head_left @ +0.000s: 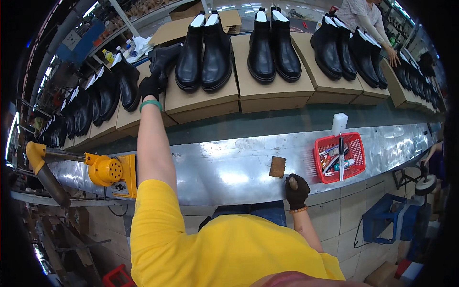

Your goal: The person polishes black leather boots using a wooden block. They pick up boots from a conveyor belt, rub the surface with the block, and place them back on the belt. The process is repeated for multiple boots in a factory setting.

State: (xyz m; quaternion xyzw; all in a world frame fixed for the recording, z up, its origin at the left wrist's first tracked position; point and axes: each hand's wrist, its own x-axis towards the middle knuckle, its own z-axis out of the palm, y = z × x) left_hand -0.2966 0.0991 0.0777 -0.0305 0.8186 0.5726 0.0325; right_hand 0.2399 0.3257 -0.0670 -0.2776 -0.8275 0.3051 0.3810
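My left hand (pixel 152 86) wears a black glove and reaches over the metal bench to the row of boxes. Its fingers are closed on a black ankle boot (pixel 165 56), which lies tilted beside an upright pair of black boots (pixel 202 55). Part of my grip blends into the dark leather. My right hand (pixel 297 192), also in a black glove, rests curled at the bench's near edge. A tan spot shows at its fingers, and what they hold, if anything, is hard to make out. Just beyond it lies a brown rectangular block (pixel 277 167).
A red plastic basket (pixel 317 165) of small tubes and tools stands right on the metal bench (pixel 224 160). A white block (pixel 339 123) is behind it. A yellow machine (pixel 107 171) sits left. Cardboard boxes (pixel 275 101) carry more boots. Another person (pixel 366 19) is at far right.
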